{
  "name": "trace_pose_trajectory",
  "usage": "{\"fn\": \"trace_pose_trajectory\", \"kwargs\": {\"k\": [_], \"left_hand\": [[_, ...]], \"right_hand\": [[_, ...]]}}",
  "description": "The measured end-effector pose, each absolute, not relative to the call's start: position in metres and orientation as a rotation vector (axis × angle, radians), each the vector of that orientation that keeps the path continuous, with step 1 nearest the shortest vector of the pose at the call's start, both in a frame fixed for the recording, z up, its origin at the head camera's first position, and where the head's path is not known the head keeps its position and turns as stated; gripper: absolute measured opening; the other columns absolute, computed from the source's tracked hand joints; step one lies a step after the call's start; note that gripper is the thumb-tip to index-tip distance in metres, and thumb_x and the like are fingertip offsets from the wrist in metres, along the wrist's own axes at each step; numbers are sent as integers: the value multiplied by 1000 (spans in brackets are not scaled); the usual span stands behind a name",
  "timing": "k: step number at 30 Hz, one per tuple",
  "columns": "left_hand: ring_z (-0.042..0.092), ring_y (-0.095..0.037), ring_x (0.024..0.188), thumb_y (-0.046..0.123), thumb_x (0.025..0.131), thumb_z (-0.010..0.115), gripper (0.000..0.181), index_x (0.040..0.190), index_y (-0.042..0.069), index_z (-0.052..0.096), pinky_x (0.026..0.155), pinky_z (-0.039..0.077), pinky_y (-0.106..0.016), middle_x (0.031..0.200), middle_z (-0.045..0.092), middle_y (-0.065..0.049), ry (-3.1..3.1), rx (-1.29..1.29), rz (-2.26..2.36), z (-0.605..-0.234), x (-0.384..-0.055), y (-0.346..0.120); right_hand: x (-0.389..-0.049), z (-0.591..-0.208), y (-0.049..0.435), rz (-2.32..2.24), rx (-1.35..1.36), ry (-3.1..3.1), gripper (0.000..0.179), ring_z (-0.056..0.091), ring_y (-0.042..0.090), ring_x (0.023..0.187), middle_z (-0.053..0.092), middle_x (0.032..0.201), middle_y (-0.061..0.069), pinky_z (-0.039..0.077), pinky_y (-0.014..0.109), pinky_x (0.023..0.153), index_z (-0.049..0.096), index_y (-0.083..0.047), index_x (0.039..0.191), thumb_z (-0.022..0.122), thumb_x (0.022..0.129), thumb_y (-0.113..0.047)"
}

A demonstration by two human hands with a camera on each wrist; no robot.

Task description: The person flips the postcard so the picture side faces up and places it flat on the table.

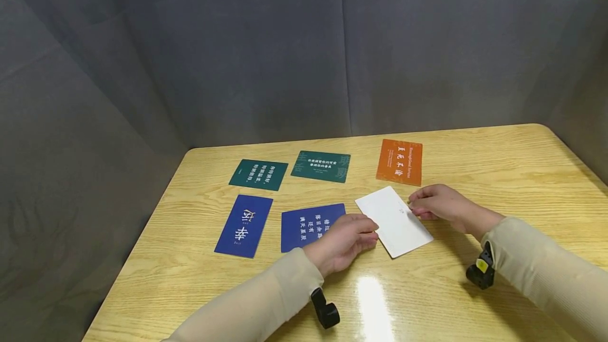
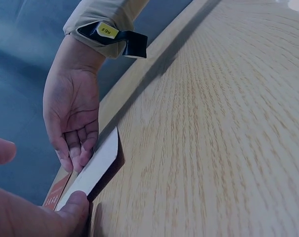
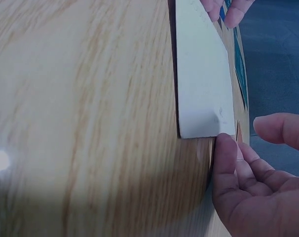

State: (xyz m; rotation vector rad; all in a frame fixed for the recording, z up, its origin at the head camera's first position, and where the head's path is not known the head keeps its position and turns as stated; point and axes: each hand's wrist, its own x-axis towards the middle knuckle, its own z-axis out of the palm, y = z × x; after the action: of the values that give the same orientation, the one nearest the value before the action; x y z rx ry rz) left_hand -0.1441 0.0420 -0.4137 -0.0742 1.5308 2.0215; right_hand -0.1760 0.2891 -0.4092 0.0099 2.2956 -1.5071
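Note:
A white card with faint small print lies slantwise between my hands; a dark band shows along its near edge in the wrist views. My left hand touches the card's left edge with its fingertips, and its forearm side covers part of a blue card with white characters. At the opposite edge my right hand has loosely bent fingers. In the right wrist view one fingertip is right at the card's corner, while another digit stands apart from it.
Behind the right hand lies an orange-red card. Two green cards lie at the back left, and another blue card in front of them. Grey cloth hangs behind the wooden table.

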Motion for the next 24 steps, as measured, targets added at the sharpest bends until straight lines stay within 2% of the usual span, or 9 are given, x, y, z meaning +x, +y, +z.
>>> {"fn": "trace_pose_trajectory", "kwargs": {"k": [4,9,12,16,20,24], "left_hand": [[56,-15,80,-5,93,58,12,93,6,54,78,53,-23,93,55,-9,1523,-66,2031,-415,-144,42],[58,-13,78,-6,93,58,9,100,0,56,85,55,-27,92,56,-9,1527,-65,2054,-418,-146,41],[57,-14,80,-8,92,57,24,115,-10,54,90,54,-31,95,55,-10,1538,-65,2069,-420,-147,41],[55,-19,87,-9,90,58,53,138,-19,39,96,52,-37,104,53,-12,1552,-75,2077,-422,-148,40],[54,-21,90,-10,90,57,57,142,-20,35,97,51,-39,108,52,-14,1560,-87,2082,-423,-148,39],[55,-20,86,-12,90,57,57,142,-20,37,91,53,-34,111,52,-15,1565,-85,2088,-424,-150,39]], "right_hand": [[-176,-409,290,-1506,14,2290,33,60,6,80,65,90,1,55,24,75,52,19,124,56,104,-6],[-175,-410,290,-1530,27,2264,33,59,7,79,65,86,-3,54,24,73,54,17,124,57,104,-9],[-175,-411,291,-1555,36,2236,33,60,7,82,66,88,-2,54,24,75,53,18,125,55,104,-8],[-174,-412,291,-1592,43,2198,33,62,7,87,66,96,1,56,25,79,51,19,126,53,105,-7],[-174,-413,292,-1627,45,2163,35,62,7,87,65,98,2,56,26,81,49,19,129,53,105,-6],[-174,-412,293,-1618,41,2169,36,61,9,86,64,98,1,55,26,80,50,18,131,54,105,-6]]}}
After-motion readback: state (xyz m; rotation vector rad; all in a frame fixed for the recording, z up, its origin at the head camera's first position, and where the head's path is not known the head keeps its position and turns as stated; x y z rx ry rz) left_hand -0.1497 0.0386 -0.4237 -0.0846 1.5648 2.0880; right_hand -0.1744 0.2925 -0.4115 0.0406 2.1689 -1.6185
